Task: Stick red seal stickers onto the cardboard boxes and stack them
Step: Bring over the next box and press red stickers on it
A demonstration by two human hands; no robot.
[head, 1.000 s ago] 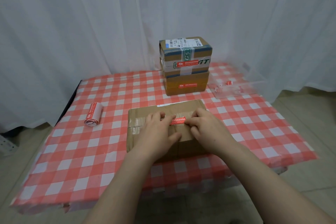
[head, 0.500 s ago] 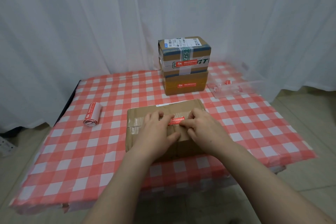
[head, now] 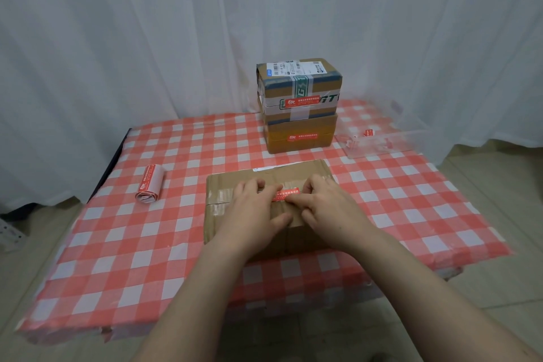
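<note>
Pressing sticker flat: left hand, right hand

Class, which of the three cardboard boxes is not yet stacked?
The large flat box, under the left hand and right hand; the upper box sits on the lower box behind.

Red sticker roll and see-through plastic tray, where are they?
Rolled strip of red seal stickers [head: 150, 185]: head view, middle of the roll.
Clear plastic tray [head: 382, 150]: head view, its front wall.

The left hand rests on the near cardboard box on the desk. The right hand presses a red seal sticker onto it. Two stickered stacked boxes stand beyond, and a sticker roll lies left.
</note>
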